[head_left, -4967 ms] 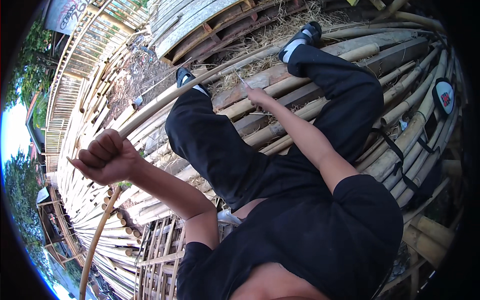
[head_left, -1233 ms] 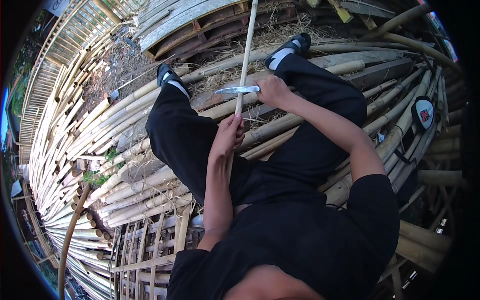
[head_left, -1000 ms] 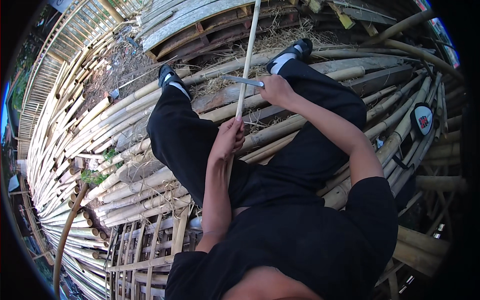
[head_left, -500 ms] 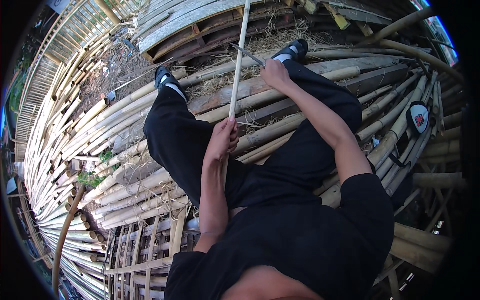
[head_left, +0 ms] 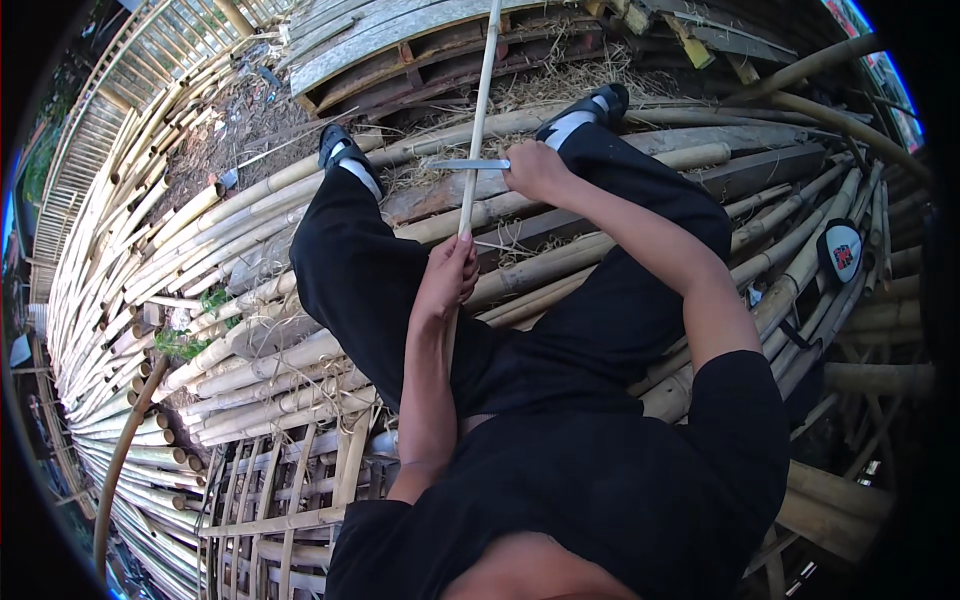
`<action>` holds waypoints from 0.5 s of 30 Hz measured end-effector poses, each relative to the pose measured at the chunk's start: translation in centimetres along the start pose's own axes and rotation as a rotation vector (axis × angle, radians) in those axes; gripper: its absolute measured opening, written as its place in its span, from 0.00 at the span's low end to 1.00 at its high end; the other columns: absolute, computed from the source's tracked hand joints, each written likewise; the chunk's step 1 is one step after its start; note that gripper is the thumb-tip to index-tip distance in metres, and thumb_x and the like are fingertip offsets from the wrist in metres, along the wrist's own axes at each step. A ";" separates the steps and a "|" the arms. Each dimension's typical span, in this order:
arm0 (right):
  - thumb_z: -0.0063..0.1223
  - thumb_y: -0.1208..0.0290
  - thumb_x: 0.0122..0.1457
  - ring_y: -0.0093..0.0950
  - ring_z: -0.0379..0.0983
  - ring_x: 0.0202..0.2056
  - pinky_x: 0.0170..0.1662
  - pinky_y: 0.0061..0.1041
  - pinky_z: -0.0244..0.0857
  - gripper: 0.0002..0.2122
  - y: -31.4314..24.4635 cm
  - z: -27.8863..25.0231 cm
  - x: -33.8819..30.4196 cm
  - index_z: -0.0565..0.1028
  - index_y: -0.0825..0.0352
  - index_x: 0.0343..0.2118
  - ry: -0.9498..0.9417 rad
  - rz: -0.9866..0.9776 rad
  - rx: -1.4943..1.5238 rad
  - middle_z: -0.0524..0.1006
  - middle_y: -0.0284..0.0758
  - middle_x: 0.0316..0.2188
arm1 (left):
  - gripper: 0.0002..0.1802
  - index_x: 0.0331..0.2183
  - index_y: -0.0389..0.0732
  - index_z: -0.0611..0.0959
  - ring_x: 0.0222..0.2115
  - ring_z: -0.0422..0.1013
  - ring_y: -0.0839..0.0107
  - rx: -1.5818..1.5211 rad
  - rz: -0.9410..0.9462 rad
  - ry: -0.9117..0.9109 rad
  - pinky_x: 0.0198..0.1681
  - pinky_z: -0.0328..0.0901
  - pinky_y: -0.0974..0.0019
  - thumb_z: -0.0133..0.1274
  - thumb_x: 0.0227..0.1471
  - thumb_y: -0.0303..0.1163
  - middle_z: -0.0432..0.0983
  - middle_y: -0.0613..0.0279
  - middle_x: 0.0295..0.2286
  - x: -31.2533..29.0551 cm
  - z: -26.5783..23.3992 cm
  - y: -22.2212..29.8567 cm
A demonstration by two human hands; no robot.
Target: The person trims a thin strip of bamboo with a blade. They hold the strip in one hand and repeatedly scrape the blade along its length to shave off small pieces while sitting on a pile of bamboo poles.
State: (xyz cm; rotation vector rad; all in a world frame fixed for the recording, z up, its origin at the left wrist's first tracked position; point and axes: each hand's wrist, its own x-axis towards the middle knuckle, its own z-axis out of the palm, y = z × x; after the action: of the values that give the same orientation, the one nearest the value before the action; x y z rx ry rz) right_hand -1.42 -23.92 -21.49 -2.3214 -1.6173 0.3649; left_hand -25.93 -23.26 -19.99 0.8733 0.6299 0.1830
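A long, pale bamboo strip (head_left: 480, 125) runs upright through the middle of the view, from my lap past the top edge. My left hand (head_left: 450, 272) is wrapped round its lower part, just above my lap. My right hand (head_left: 537, 172) grips a knife by its handle, which the fingers hide. The grey knife blade (head_left: 468, 164) points left and lies across the strip, well above my left hand. Thin shavings stick out beside the strip near my left fingers.
I sit on bundled bamboo poles (head_left: 240, 235), legs apart. A wooden pallet (head_left: 400, 50) lies beyond my feet among straw and shavings. A black and white cap (head_left: 840, 250) rests on poles at right. A bamboo lattice (head_left: 285, 500) is at lower left, with a leaning pole (head_left: 130, 455) beside it.
My right hand has moved down and slightly left; its knife has turned from slanting to nearly level across the strip. My left hand keeps its hold in the same place.
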 end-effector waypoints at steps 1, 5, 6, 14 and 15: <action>0.48 0.65 0.51 0.50 0.74 0.33 0.38 0.44 0.68 0.13 0.8 -0.9 1.3 0.76 0.72 0.26 0.020 0.101 -0.014 0.75 0.54 0.24 | 0.17 0.24 0.45 0.64 0.07 0.44 0.86 -0.001 0.006 0.019 0.08 0.39 0.78 0.38 0.61 0.44 0.49 0.77 0.12 0.1 -0.3 -0.4; 0.48 0.65 0.51 0.48 0.74 0.32 0.38 0.41 0.69 0.12 0.6 -0.7 1.1 0.77 0.70 0.26 0.122 0.183 0.079 0.75 0.53 0.24 | 0.17 0.24 0.46 0.65 0.07 0.44 0.86 -0.015 0.025 0.026 0.08 0.39 0.78 0.38 0.61 0.44 0.49 0.77 0.12 -0.1 -0.3 0.3; 0.48 0.65 0.50 0.47 0.74 0.32 0.38 0.41 0.69 0.11 -0.9 -0.7 -0.5 0.77 0.70 0.26 0.048 0.026 0.020 0.76 0.52 0.25 | 0.17 0.24 0.46 0.65 0.07 0.44 0.86 -0.017 0.015 0.034 0.08 0.40 0.78 0.38 0.61 0.44 0.48 0.77 0.12 -0.2 -0.6 0.0; 0.49 0.68 0.47 0.48 0.74 0.28 0.36 0.43 0.69 0.09 -1.8 1.3 0.5 0.77 0.69 0.23 0.073 0.015 0.034 0.75 0.52 0.21 | 0.17 0.24 0.46 0.64 0.07 0.44 0.85 0.047 0.053 0.125 0.08 0.39 0.78 0.36 0.62 0.44 0.48 0.76 0.12 0.5 -0.8 0.3; 0.49 0.68 0.47 0.48 0.74 0.28 0.36 0.43 0.69 0.09 -2.7 1.2 -0.5 0.77 0.69 0.23 0.069 0.010 0.036 0.75 0.52 0.21 | 0.17 0.24 0.46 0.64 0.07 0.44 0.85 0.045 0.053 0.131 0.08 0.39 0.78 0.36 0.62 0.44 0.48 0.76 0.12 0.2 -0.8 0.4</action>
State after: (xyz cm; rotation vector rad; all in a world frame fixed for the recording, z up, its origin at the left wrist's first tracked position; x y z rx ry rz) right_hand -4.33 -23.41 -21.54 -2.2904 -1.5545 0.3109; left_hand -26.15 -22.42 -20.16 0.9271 0.7363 0.2763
